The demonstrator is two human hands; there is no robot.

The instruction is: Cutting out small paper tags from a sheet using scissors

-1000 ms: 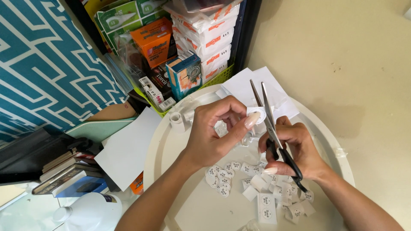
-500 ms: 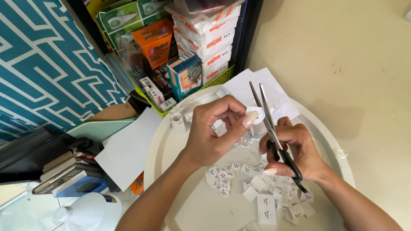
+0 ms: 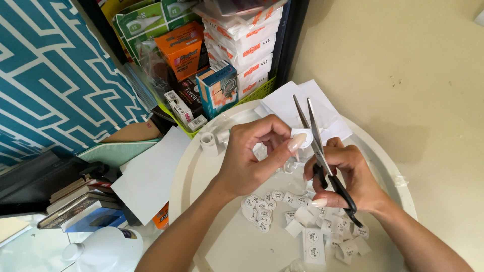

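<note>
1. A small round white paper sticker (image 3: 301, 137) is pinched between thumb and fingertips of the left hand (image 3: 249, 161), over the middle of the tray.
2. Black-handled scissors (image 3: 322, 161) are gripped by the right hand (image 3: 348, 176); the thin metal blades are slightly parted, just right of the sticker.
3. Cut round and square paper labels (image 3: 262, 211) are scattered nearer on the smooth round white tray (image 3: 186, 176).
4. Stacked cardboard boxes (image 3: 217, 90) are seen beyond, at far left.

Beige floor (image 3: 403, 75) w/ daylight, teal maze-pattern wall panel (image 3: 55, 75) at left.
</note>
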